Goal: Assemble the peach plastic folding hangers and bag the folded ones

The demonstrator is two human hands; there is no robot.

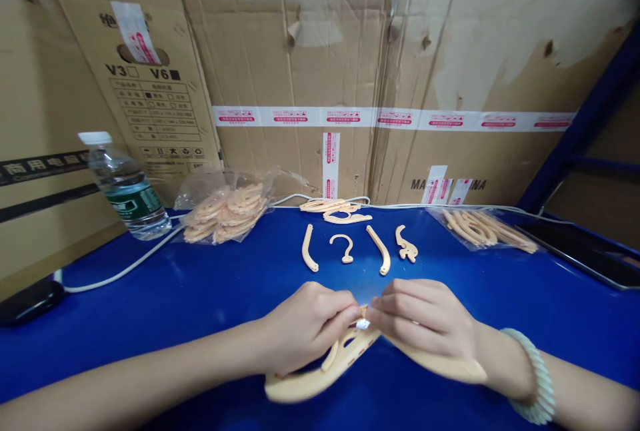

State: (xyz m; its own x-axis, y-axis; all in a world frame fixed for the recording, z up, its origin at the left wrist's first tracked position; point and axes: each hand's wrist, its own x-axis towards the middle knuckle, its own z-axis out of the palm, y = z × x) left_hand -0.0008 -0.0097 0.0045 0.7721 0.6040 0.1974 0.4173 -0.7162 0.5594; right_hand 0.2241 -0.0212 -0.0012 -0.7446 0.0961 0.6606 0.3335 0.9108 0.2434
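Observation:
My left hand [305,326] and my right hand [425,319] meet low in the middle of the view, fingers pinched together on a pale peach curved plastic piece [320,374]. The piece runs under both hands over the blue table [165,304]. A small clear bit shows between the fingertips; I cannot make out what it is. Just beyond the hands lie loose peach pieces: a curved strip [309,248], a hook shape [343,247], another strip [379,250] and a branched piece [406,245].
A clear bag of peach parts [226,208] lies at back left, another bag [483,228] at back right. A water bottle [125,184] stands at left beside a white cable [125,270]. Cardboard boxes [325,64] wall the back. A black object [30,301] sits far left.

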